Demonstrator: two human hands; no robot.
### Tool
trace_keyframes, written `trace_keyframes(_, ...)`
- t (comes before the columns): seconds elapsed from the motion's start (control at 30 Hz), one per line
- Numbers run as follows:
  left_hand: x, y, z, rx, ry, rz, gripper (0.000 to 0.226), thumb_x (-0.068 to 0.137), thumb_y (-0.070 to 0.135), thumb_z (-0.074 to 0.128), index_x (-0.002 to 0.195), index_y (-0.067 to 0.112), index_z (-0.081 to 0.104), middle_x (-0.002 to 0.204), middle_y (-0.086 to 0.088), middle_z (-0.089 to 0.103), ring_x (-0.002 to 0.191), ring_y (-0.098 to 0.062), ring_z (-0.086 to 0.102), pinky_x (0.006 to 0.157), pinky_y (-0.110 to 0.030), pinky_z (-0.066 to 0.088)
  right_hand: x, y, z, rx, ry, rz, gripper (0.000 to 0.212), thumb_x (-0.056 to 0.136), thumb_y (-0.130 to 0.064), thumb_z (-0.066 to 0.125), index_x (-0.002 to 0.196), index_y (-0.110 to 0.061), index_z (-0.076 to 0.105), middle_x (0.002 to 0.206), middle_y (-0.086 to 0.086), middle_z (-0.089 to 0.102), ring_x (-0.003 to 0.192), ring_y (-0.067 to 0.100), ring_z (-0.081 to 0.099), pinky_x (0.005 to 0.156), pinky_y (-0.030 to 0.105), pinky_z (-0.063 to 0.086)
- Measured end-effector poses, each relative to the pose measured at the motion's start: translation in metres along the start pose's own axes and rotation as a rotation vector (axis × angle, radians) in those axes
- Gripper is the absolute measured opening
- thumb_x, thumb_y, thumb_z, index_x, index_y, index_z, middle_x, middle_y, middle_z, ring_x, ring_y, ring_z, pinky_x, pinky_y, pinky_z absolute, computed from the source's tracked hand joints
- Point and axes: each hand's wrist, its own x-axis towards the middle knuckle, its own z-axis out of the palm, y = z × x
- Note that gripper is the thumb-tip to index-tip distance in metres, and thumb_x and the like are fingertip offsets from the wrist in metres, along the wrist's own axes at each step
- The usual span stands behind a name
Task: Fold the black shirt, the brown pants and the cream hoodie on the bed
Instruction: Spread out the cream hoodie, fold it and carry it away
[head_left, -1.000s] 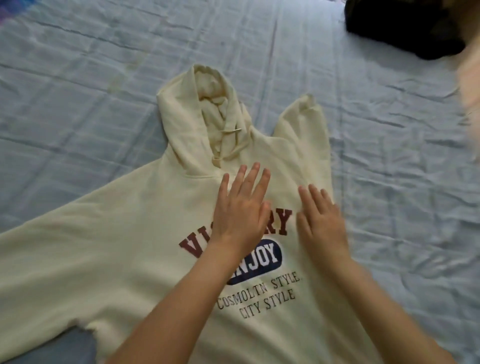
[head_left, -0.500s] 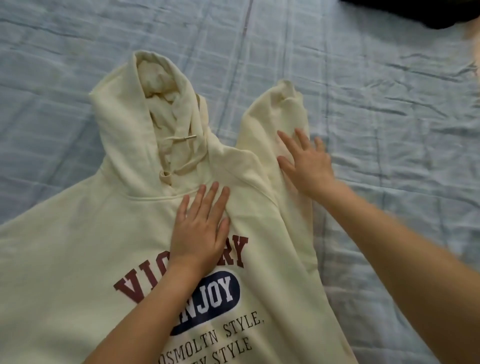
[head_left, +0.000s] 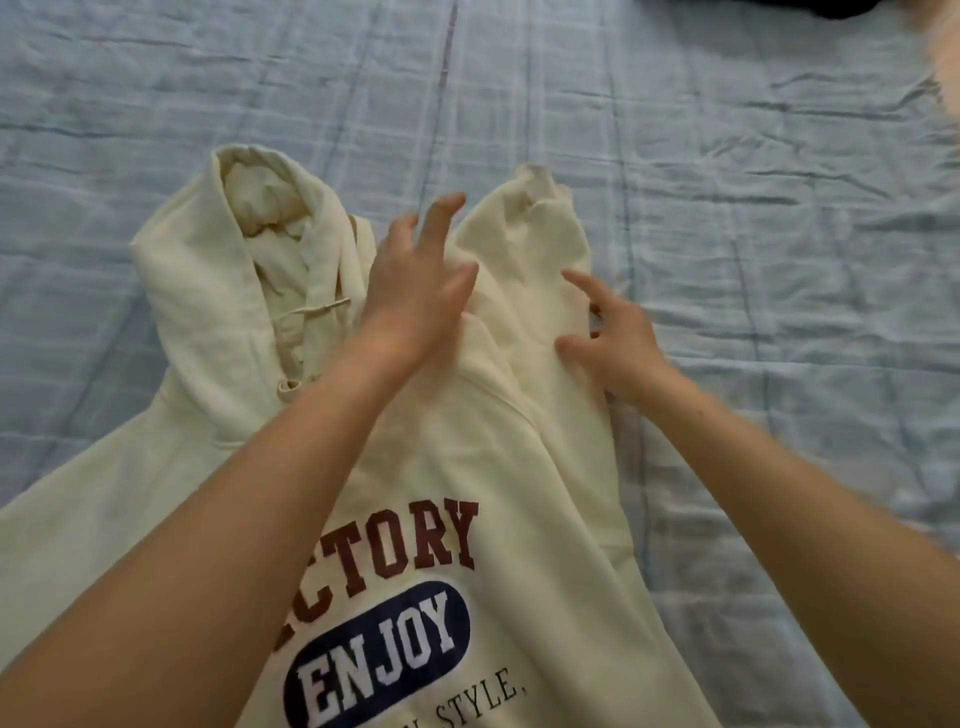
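Note:
The cream hoodie (head_left: 519, 467) lies face up on the bed, its hood (head_left: 249, 244) at the upper left and its printed chest toward me. One sleeve (head_left: 530, 260) is folded back along the right side, cuff pointing away. My left hand (head_left: 415, 280) hovers with spread fingers over the shoulder, between hood and sleeve. My right hand (head_left: 613, 338) rests on the sleeve's right edge: index finger and thumb lie on the cloth, the other fingers bend at the edge. The hoodie's other sleeve runs off to the lower left.
A wrinkled blue checked sheet (head_left: 779, 234) covers the bed on all sides. A black garment (head_left: 831, 8) shows at the top edge, right of the middle. A pale blurred shape (head_left: 943, 67) sits at the upper right edge.
My left hand has lifted off the chest print and moved up to the shoulder beside the folded sleeve. My right hand has slid down the sleeve to its right edge.

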Motion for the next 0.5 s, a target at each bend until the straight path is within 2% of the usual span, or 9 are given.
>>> trace_keyframes(0.03,0.018,0.002,0.003,-0.004,-0.156,-0.076,0.061,0.089,0.022,0.056,0.145,0.033,0.034,0.128,-0.012,0.053,0.117,-0.032,0.052,0.093,-0.034,0.040,-0.001,-0.001,-0.003,0.113,-0.006,0.002,0.070,0.078,-0.002,0.068,0.140,-0.031,0.053,0.122,0.005,0.060,0.091,0.006,0.066,0.083,0.020,0.054)
trace_keyframes(0.1,0.035,0.000,0.008,-0.048,-0.307,-0.156,0.057,0.087,0.012,0.054,0.139,0.033,0.044,0.120,-0.006,0.059,0.105,-0.024,0.057,0.084,-0.025,0.042,-0.005,-0.003,-0.007,0.187,0.022,-0.030,0.066,0.077,0.007,0.064,0.136,-0.024,0.058,0.117,-0.003,0.061,0.068,-0.014,0.060,0.067,0.005,0.047)
trace_keyframes(0.13,0.037,0.000,0.009,-0.072,-0.302,-0.152,0.052,0.086,0.007,0.052,0.133,0.030,0.053,0.117,-0.005,0.062,0.098,-0.018,0.058,0.081,-0.017,0.043,-0.009,-0.004,-0.010,0.196,0.039,-0.040,0.064,0.078,0.008,0.063,0.136,-0.021,0.059,0.122,-0.004,0.059,0.069,-0.016,0.058,0.068,0.004,0.046)
trace_keyframes(0.2,0.034,0.005,0.009,-0.131,-0.246,-0.090,0.049,0.086,0.000,0.050,0.125,0.026,0.063,0.103,-0.006,0.063,0.077,-0.015,0.057,0.062,-0.003,0.039,-0.019,-0.007,-0.023,0.254,0.060,-0.050,0.063,0.081,0.008,0.061,0.138,-0.018,0.057,0.135,-0.010,0.049,0.093,-0.006,0.059,0.085,0.011,0.049)
trace_keyframes(0.27,0.029,0.016,0.011,-0.259,-0.223,-0.014,0.049,0.088,-0.004,0.047,0.125,0.023,0.064,0.090,-0.003,0.066,0.065,-0.013,0.058,0.050,-0.007,0.038,-0.033,-0.007,-0.042,0.298,0.104,-0.075,0.063,0.083,0.008,0.060,0.140,-0.019,0.055,0.134,-0.021,0.040,0.109,0.007,0.056,0.089,0.011,0.047)
trace_keyframes(0.33,0.029,0.034,0.012,-0.351,-0.261,0.025,0.049,0.090,-0.004,0.046,0.127,0.023,0.063,0.065,0.019,0.060,0.045,-0.004,0.049,0.047,-0.009,0.037,-0.051,-0.002,-0.064,0.304,0.171,-0.112,0.064,0.084,0.008,0.062,0.140,-0.020,0.053,0.131,-0.027,0.039,0.108,0.006,0.053,0.085,0.009,0.047)
trace_keyframes(0.37,0.030,0.045,0.015,-0.377,-0.293,0.046,0.048,0.091,-0.003,0.046,0.127,0.025,0.062,0.054,0.021,0.055,0.045,-0.002,0.043,0.050,-0.010,0.037,-0.060,0.001,-0.075,0.308,0.205,-0.122,0.065,0.084,0.008,0.063,0.141,-0.021,0.052,0.134,-0.025,0.040,0.107,0.005,0.053,0.085,0.012,0.048)
trace_keyframes(0.43,0.034,0.072,0.022,-0.447,-0.356,0.085,0.047,0.094,-0.001,0.046,0.127,0.029,0.061,0.051,0.018,0.051,0.055,-0.007,0.042,0.056,-0.014,0.041,-0.078,0.010,-0.099,0.307,0.279,-0.116,0.067,0.084,0.007,0.064,0.143,-0.022,0.050,0.144,-0.017,0.040,0.105,0.006,0.053,0.085,0.020,0.051)
trace_keyframes(0.5,0.037,0.109,0.031,-0.482,-0.393,0.169,0.046,0.095,-0.002,0.046,0.129,0.026,0.060,0.050,0.017,0.051,0.052,-0.004,0.037,0.054,-0.012,0.037,-0.096,0.022,-0.123,0.303,0.384,-0.097,0.069,0.085,0.006,0.065,0.144,-0.025,0.048,0.139,-0.025,0.037,0.104,0.005,0.054,0.079,0.016,0.051)
